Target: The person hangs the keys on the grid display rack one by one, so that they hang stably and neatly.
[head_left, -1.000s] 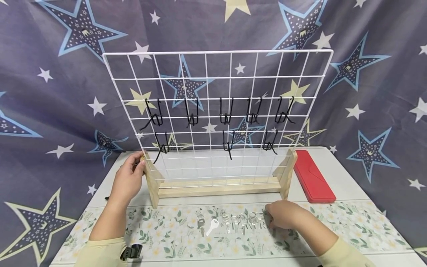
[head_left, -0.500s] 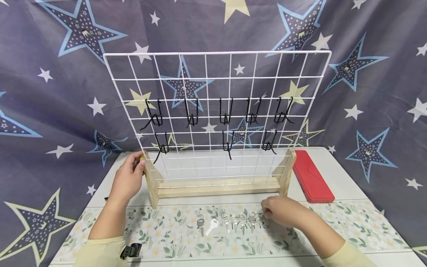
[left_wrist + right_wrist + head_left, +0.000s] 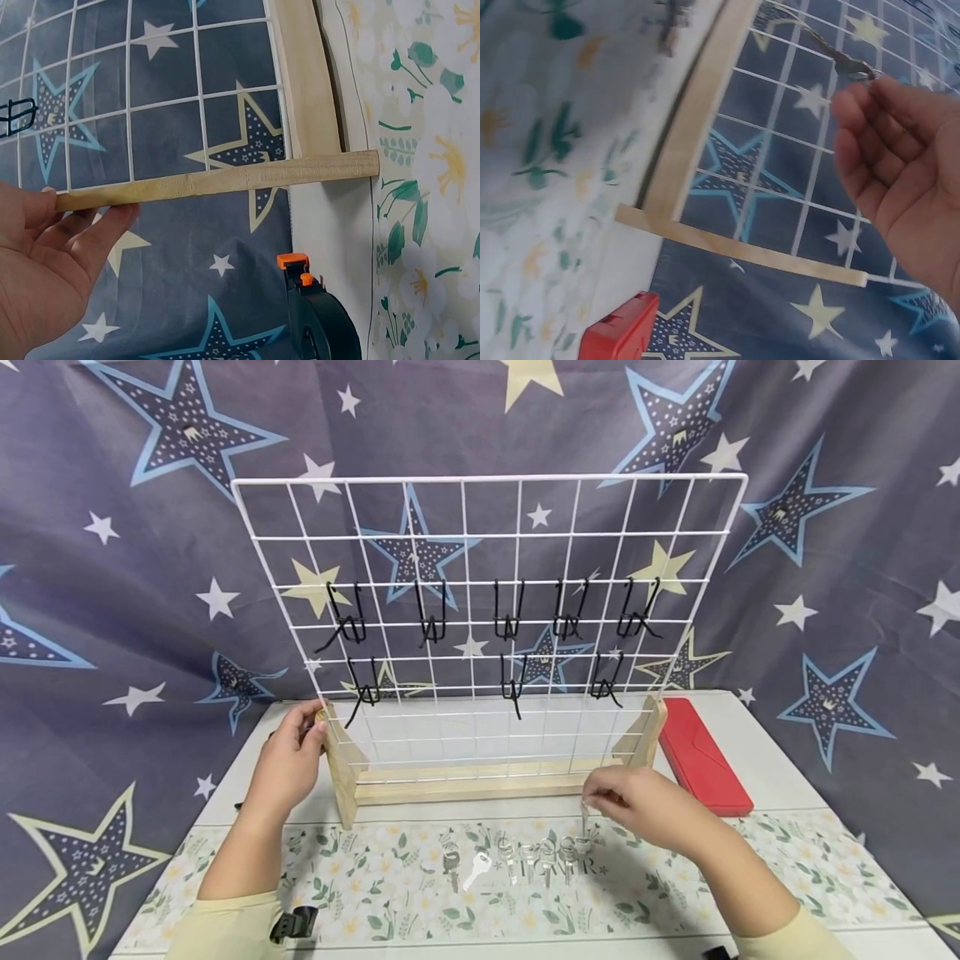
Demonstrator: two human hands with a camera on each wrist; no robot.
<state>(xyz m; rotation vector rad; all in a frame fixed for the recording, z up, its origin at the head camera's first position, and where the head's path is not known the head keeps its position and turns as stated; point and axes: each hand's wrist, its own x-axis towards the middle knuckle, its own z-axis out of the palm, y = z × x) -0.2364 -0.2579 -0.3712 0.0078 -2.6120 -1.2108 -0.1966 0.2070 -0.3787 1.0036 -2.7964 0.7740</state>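
My left hand point(image 3: 288, 760) grips the top of the wooden upright point(image 3: 342, 777) at the left end of a white wire grid rack point(image 3: 491, 535). In the left wrist view the thumb lies on one side of the upright and fingers on the other. My right hand point(image 3: 645, 806) pinches a key point(image 3: 585, 818) by its ring, lifted above the mat in front of the rack's right end. The right wrist view shows the key point(image 3: 844, 64) dangling from thumb and fingertip. Several more keys point(image 3: 547, 864) with rings lie in a row on the floral mat point(image 3: 405, 902).
Several black hooks point(image 3: 507, 610) hang on the grid in two rows. A red case point(image 3: 705, 760) lies right of the rack. A dark tape measure with orange parts point(image 3: 322, 319) stands by the left upright. Behind hangs a star-patterned curtain point(image 3: 165, 610).
My right hand has closed on a key at the row's right end and raised it off the mat, toward the rack. The left hand stays on the upright.
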